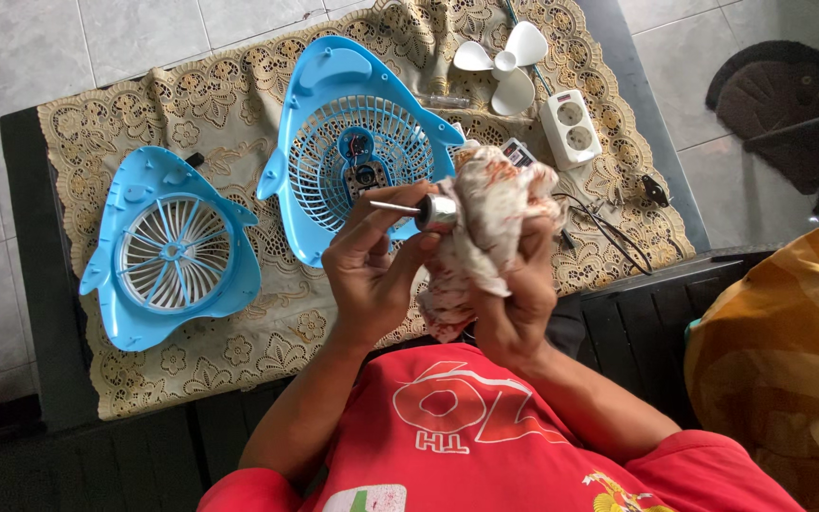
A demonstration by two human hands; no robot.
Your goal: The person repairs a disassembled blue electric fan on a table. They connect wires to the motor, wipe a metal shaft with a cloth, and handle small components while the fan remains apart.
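Motor: I have the small motor (439, 210) at the centre of the frame, its thin shaft (392, 205) pointing left, just above the rear grille.
Left hand: my left hand (372, 270) is curled, fingertips pinched on the motor's metal end and shaft.
Right hand: my right hand (514, 289) is closed around a red-and-white rag (485, 228), which is wrapped over the motor's back.
Risk, slip: I judge the shaft is thin and maybe greasy; a loose pinch could drop the motor onto the grille (357, 152) or the lace cloth (239, 313).
Risk, bend: pressing sideways through the rag could bend the shaft.
Risk, wires: the black wires (609, 232) right of centre lie near my wrist; a tug could snag them.
Hidden: the rag covers most of the motor body, so I cannot tell whether wires are attached to it.
Hard to make out: the small parts inside the grille's hub are too tiny to name.
Around: front shell (168, 251) at left, propeller (504, 62) and socket strip (571, 128) at top.
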